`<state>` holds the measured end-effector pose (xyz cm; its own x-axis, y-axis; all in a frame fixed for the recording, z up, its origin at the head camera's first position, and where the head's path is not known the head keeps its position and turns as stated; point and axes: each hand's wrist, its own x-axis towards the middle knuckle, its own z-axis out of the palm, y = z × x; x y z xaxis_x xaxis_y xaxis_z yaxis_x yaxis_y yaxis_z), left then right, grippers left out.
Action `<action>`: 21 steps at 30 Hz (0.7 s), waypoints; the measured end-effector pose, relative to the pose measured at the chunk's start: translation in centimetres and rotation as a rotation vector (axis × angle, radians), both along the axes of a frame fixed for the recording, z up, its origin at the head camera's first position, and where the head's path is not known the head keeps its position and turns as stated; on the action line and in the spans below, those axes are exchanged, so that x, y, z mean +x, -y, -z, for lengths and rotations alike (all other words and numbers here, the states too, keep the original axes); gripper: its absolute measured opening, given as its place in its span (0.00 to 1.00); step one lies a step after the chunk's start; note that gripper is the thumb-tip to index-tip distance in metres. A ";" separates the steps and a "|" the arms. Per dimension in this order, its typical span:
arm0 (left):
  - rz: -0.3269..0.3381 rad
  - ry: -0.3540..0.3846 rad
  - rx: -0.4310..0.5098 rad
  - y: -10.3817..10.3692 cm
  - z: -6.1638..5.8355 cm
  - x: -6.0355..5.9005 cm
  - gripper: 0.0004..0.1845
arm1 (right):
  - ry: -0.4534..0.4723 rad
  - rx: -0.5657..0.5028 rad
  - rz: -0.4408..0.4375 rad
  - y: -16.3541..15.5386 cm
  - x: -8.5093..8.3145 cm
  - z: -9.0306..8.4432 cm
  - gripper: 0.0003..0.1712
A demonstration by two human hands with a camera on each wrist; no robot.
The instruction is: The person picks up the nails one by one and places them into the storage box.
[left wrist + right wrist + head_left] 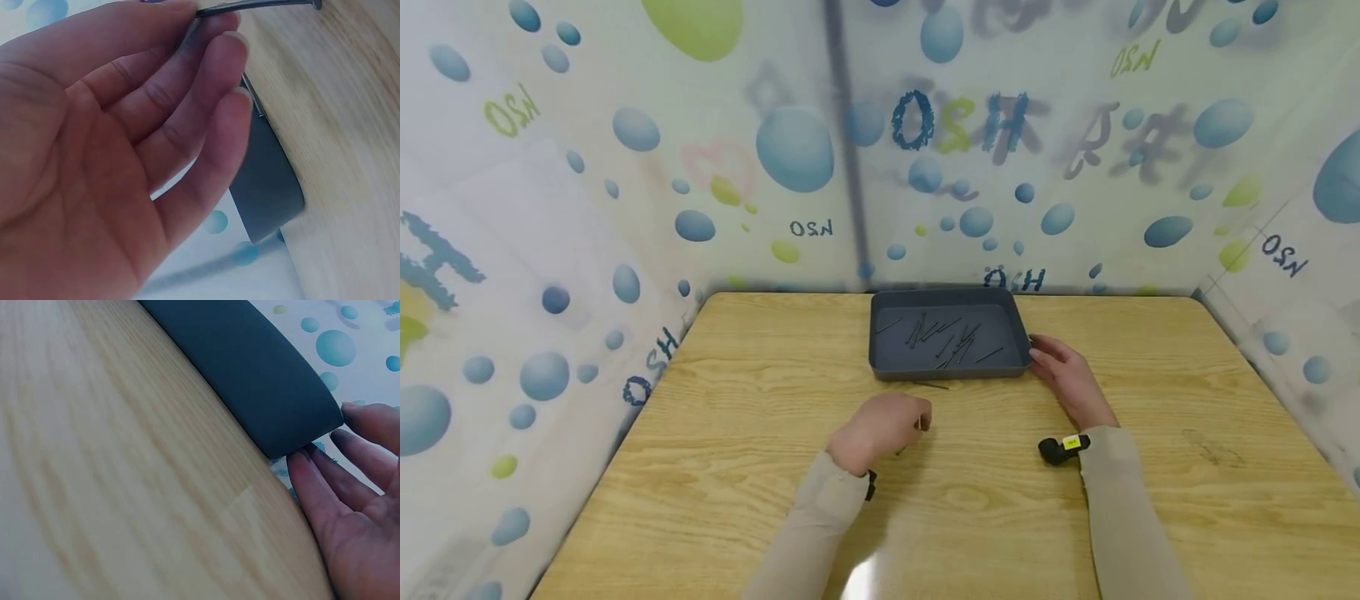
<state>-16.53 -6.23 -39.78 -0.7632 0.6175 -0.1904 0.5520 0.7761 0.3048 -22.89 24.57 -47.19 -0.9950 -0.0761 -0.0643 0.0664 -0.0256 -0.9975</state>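
Observation:
My left hand (pixel 880 429) is above the table in front of the tray. Between thumb and forefinger it pinches a dark nail (pixel 262 6), its head pointing away from the fingertips; the other fingers are loosely bent. At the right end of the dark grey tray (pixel 955 373), my right hand (pixel 1071 379) touches the end wall with nearly straight fingers. Several thin nails (pixel 925 330) lie scattered in the tray at varied angles. One more nail (pixel 931 385) lies on the wood along the tray's front wall.
The wooden table (pixel 715 433) is bordered at the back and both sides by a sheet (pixel 880 208) printed with bubbles and letters. The tray stands near the table's back edge. A small black camera (pixel 1060 450) is worn at the right wrist.

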 end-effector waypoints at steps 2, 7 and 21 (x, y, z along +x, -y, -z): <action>0.006 0.001 0.021 0.1 -0.1 -0.1 0.09 | -0.002 0.012 0.004 0.0 0.0 0.1 0.35; -0.009 -0.003 0.101 0.5 -0.4 -0.3 0.07 | 0.007 0.022 0.020 0.0 -0.1 0.3 0.35; -0.127 0.071 0.299 2.5 -1.5 -2.0 0.04 | 0.021 0.028 0.046 -0.1 -0.3 0.4 0.32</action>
<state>-18.51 -8.75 -38.28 -0.8290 0.5547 -0.0711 0.4254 0.7080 0.5638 -23.20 24.69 -47.60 -0.9959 -0.0278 -0.0862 0.0863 -0.0010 -0.9963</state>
